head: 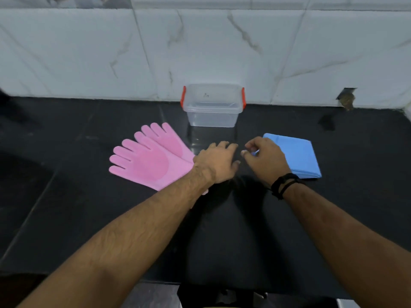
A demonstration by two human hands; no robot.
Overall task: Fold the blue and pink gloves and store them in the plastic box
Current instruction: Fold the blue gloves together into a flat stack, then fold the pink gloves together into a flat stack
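Two pink gloves (151, 158) lie flat and overlapping on the black counter (89, 196), fingers pointing up-left. My left hand (216, 162) rests by their cuff end, fingers relaxed and spread. The blue gloves (298, 155) lie folded into a flat square on the right. My right hand (265, 160) is at their left edge, fingers curled and pinching a blue corner. The clear plastic box (213, 105) with red latches stands open at the back, against the wall, with nothing visible inside.
A white marble-tiled wall (200, 52) runs along the back of the counter. A small hole in the wall shows at the right (346, 98). The counter's front edge lies near the bottom of the view.
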